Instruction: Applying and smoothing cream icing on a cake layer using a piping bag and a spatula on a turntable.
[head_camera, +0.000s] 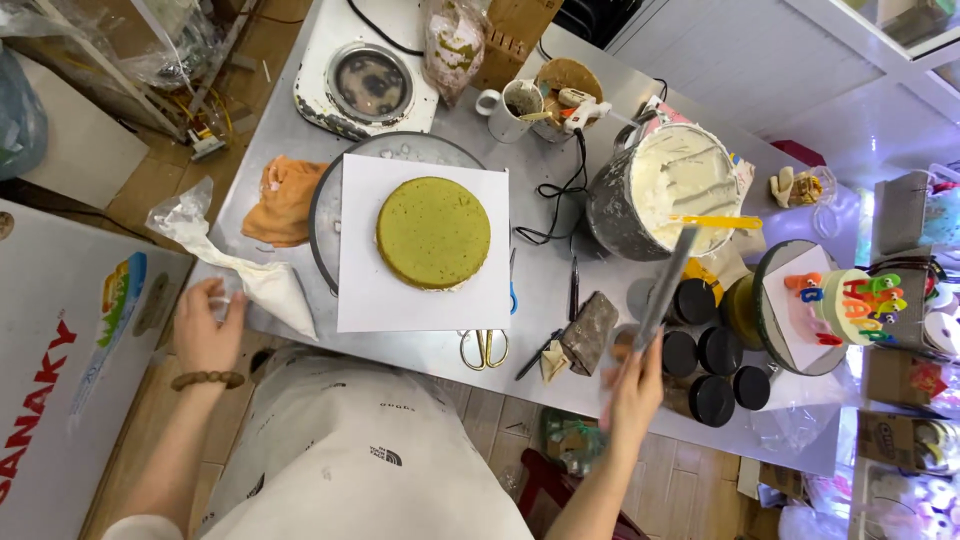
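A round green cake layer (433, 232) lies on a white square board (425, 290) atop a grey turntable (330, 190). My right hand (635, 390) grips the handle of a long metal spatula (668, 285), its blade angled up toward a metal bowl of white cream (668, 190). My left hand (207, 328) holds the end of a white piping bag (240, 265) at the table's left edge; a bead bracelet sits on that wrist.
An orange cloth (285, 200) lies left of the turntable. Scissors (484, 348), several dark-lidded jars (700, 355), a decorated cake with coloured letters (850, 300), a white mug (508, 110) and a hotplate (368, 82) crowd the steel table (540, 300).
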